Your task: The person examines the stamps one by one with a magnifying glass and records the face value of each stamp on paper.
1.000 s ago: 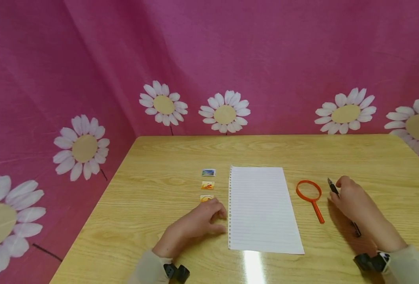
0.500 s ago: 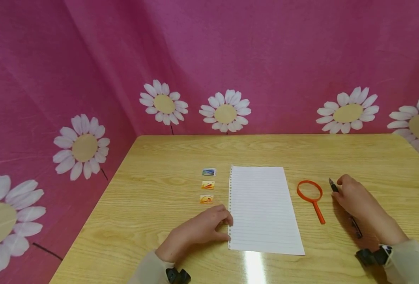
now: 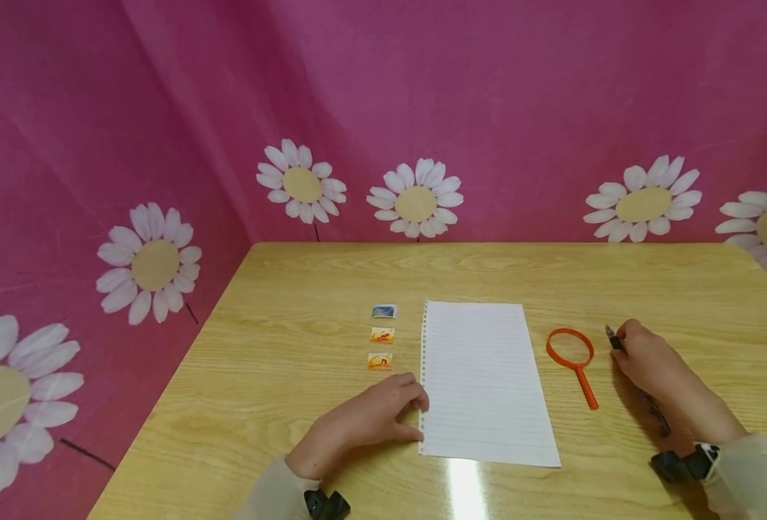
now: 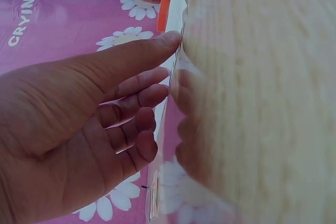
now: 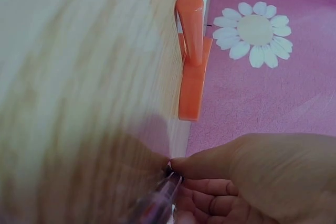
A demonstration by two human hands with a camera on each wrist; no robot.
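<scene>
A lined sheet of loose-leaf paper [image 3: 481, 390] lies on the wooden table with its punched edge to the left. My left hand [image 3: 373, 415] rests by that edge, its thumb and fingertips touching the lower left margin, fingers relaxed. On the right, my right hand [image 3: 650, 365] pinches a dark fountain pen [image 3: 614, 341] near its nib, which points away from me. In the right wrist view, thumb and fingers meet on the pen [image 5: 157, 200], close over the table. The hand and forearm hide the pen's middle. Between paper and pen lies an orange magnifying glass [image 3: 585, 386].
Three small stamp-like pictures stand in a column left of the paper: a blue one [image 3: 384, 311], a yellow-orange one [image 3: 382, 335] and another yellow-orange one [image 3: 380, 361]. A pink curtain [image 3: 520, 108] with daisies hangs behind the table [image 3: 279, 325] and along its left side.
My left hand has slid right and slightly toward me onto the paper's left margin, uncovering the nearest stamp-like picture. The right hand stays at the pen with little movement.
</scene>
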